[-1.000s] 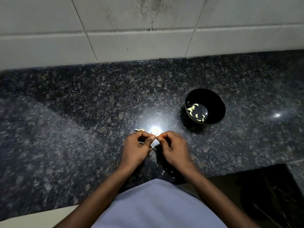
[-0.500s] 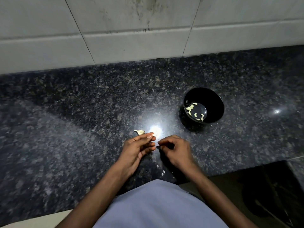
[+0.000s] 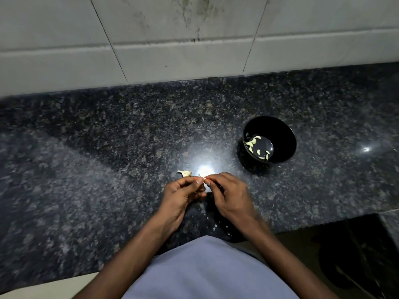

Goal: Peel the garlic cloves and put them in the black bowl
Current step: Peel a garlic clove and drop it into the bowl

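Note:
My left hand (image 3: 183,194) and my right hand (image 3: 230,196) meet fingertip to fingertip over the dark granite counter (image 3: 108,169). Between the fingertips they pinch a small pale garlic clove (image 3: 205,182), mostly hidden by the fingers. An unpeeled clove (image 3: 185,173) lies on the counter just beyond my left hand. The black bowl (image 3: 282,134) stands to the right and a little farther back, with several peeled cloves (image 3: 257,145) on its bottom.
A grey tiled wall (image 3: 194,39) rises behind the counter. Small bits of garlic skin (image 3: 214,228) lie on the counter near its front edge. A bright light glare (image 3: 206,169) sits just beyond my fingers. At the lower right the counter ends in a dark opening (image 3: 356,255).
My hands had drawn slightly apart half a second ago; now their fingertips are together again on the clove. The view has shifted a little; the bowl and loose clove have not moved.

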